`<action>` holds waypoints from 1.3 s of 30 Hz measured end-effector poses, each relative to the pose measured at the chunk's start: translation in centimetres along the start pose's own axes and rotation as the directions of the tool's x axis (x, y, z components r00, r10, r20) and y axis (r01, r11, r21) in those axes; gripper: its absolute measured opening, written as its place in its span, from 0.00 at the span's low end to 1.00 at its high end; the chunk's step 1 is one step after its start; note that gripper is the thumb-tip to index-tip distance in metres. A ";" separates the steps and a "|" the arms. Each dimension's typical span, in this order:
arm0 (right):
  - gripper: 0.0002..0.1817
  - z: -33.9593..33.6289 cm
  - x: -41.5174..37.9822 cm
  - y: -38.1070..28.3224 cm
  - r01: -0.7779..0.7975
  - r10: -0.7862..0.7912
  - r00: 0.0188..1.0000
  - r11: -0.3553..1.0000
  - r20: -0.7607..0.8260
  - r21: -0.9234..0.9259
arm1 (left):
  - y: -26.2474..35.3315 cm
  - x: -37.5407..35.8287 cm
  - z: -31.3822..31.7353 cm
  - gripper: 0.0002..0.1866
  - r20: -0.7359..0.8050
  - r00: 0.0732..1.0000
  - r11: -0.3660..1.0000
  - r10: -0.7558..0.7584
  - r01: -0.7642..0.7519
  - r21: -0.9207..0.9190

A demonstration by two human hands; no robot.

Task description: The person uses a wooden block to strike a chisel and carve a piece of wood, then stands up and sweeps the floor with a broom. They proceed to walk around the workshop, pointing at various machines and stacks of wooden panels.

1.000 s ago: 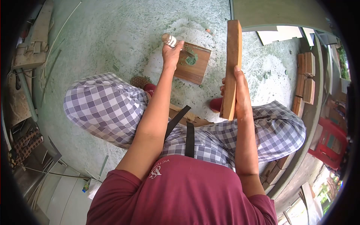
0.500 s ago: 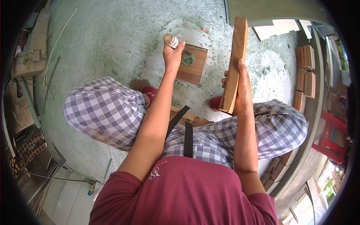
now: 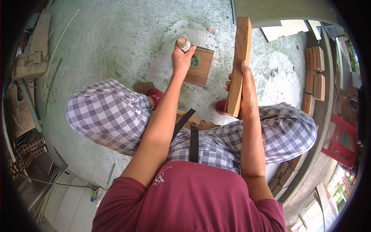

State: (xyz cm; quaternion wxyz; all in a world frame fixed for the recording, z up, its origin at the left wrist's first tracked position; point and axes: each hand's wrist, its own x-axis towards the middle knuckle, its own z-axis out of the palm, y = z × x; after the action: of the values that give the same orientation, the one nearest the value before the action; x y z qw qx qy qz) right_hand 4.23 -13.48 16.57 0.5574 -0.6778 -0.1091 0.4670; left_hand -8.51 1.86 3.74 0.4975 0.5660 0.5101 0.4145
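Note:
My left hand (image 3: 182, 61) is closed around a chisel (image 3: 183, 43), whose pale wooden handle with white banding points up out of the fist. Its blade is mostly hidden behind the hand. Below it, a square brown wooden board (image 3: 202, 69) lies on the floor between my feet, with a small green piece (image 3: 195, 60) on top, partly covered by my fingers. My right hand (image 3: 248, 87) grips a long wooden block (image 3: 239, 65) near its lower half, thumb along one face. The block is held up, apart from the chisel and board.
Green flakes and whitish dust cover the floor (image 3: 116, 46) around the board. Stacked wooden blocks (image 3: 315, 60) line the right side, near a red plastic chair (image 3: 342, 141). A green panel (image 3: 286, 11) and white sheets stand top right. Wood and tools crowd the left edge.
My left hand and the chisel have shifted slightly right and down, with the handle now more upright. The wooden block in my right hand has moved a little left.

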 end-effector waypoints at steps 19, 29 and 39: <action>0.34 0.7 -1.1 -0.9 0.114 -0.115 0.993 0.947 0.014 -0.300 | 1.4 -2.2 3.5 0.18 0.052 0.974 0.908 0.220 -0.224 0.353; 0.33 1.1 -1.3 0.3 0.318 -0.359 0.933 0.849 -0.017 -0.422 | -1.1 -1.5 8.5 0.13 0.140 0.861 0.863 0.489 -0.501 0.068; 0.31 1.7 -0.4 1.6 0.542 -0.587 0.803 0.791 -0.101 -0.285 | -1.6 -1.2 9.1 0.13 0.056 0.888 0.879 0.456 -0.460 0.126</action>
State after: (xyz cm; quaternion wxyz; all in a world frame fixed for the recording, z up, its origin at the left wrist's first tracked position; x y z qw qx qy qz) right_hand 2.08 -13.22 15.49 0.5923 -0.7167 -0.3113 0.1966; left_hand -0.06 -0.62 0.74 0.3519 0.7082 0.3829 0.4775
